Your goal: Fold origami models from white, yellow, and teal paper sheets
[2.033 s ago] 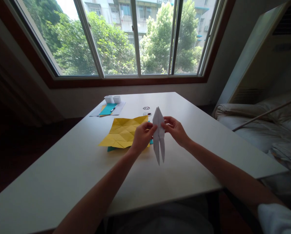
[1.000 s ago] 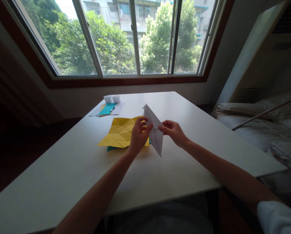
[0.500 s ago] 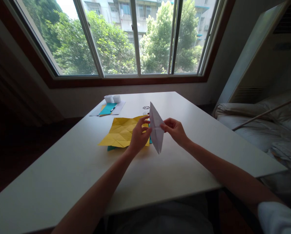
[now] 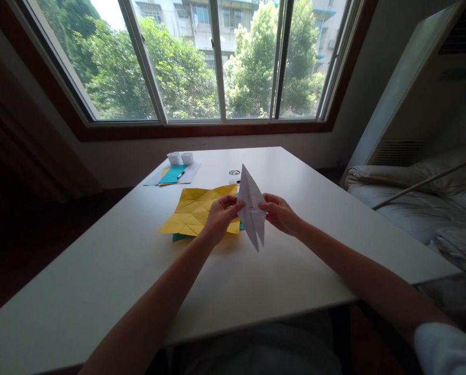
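Note:
A white folded paper, shaped like a narrow diamond with a split lower point, is held upright above the table. My left hand pinches its left edge, thumb in front. On the opposite edge my right hand grips it between thumb and fingers. Behind my left hand lies a creased yellow sheet of paper, partly covered by that hand. Teal paper peeks out from under the yellow sheet.
On the white table, at the far left, lie a teal sheet, a pen and two small white paper boxes. Small round dark-lined items sit beyond the folded paper. A cushioned seat stands at the right.
My left fingers, spread before, have closed on the paper's left edge. The folded paper has turned to show more of its face, and its lower points have parted.

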Motion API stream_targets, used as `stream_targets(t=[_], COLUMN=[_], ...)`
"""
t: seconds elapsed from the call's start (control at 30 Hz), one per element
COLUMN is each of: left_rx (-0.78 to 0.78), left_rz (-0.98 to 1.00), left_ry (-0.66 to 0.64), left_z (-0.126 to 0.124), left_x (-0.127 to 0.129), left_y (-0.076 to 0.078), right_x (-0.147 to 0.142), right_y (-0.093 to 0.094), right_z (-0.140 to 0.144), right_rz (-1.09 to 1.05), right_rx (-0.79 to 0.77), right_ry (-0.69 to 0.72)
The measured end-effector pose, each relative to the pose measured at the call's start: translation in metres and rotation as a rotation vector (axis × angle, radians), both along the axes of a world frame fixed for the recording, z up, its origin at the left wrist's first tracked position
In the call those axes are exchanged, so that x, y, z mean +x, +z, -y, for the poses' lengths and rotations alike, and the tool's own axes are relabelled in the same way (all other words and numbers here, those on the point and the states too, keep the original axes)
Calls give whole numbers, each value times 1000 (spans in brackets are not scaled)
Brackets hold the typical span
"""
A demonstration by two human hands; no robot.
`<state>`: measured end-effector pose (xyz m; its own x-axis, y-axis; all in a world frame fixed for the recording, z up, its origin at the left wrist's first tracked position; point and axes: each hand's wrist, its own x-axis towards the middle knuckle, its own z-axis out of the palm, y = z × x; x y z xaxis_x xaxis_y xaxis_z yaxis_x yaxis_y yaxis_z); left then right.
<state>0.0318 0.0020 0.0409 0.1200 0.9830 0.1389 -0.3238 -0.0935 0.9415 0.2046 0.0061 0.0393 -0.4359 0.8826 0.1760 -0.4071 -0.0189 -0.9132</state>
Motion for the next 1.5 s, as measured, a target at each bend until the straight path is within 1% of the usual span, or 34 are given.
stream_targets(t=[0.07, 0.13, 0.3, 0.4, 0.53, 0.6, 0.67, 0.73, 0.83, 1.0, 1.13, 1.23, 1.33, 1.4, 1.5], left_rx=[9, 8, -5, -37, -60, -67, -67, -72, -86, -77, -33, 31, 110, 178, 306], left_rz=[4, 17, 41, 41, 52, 79, 118, 158, 180, 119, 18, -120, -260, -295, -336], left_ry=[19, 23, -39, -72, -35, 5, 18, -12, -76, -78, -77, -18, 91, 162, 248], left_z=[0, 0, 0, -1, -1, -1, 1, 2, 5, 7, 5, 4, 3, 2, 2], left_x=[0, 0, 1, 1, 1, 1, 1, 1, 1, 1, 0, -1, -1, -2, -4], left_y=[0, 0, 0, -1, 0, 2, 5, 7, 10, 11, 10, 6, 3, 2, 1], right_x=[0, 0, 3, 3, 3, 2, 3, 3, 5, 6, 7, 8, 9, 9, 9], right_y=[2, 3, 0, 1, 4, 5, 4, 3, 1, 3, 3, 0, -3, -4, -3], right_z=[1, 0, -1, -1, 0, -1, -2, -3, -5, -5, -7, -10, -12, -12, -11], right_rz=[4, 4, -23, 1, 90, 108, 113, 120, 125, 110, 100, 127, 196, 235, 264], right_rx=[16, 29, 38, 38, 65, 97, 110, 96, 60, 29, 3, -2, 43, 72, 76], right_ry=[-31, -30, 64, 83, 7, -51, -99, -121, -108, -117, -98, -58, -47, -53, -49])
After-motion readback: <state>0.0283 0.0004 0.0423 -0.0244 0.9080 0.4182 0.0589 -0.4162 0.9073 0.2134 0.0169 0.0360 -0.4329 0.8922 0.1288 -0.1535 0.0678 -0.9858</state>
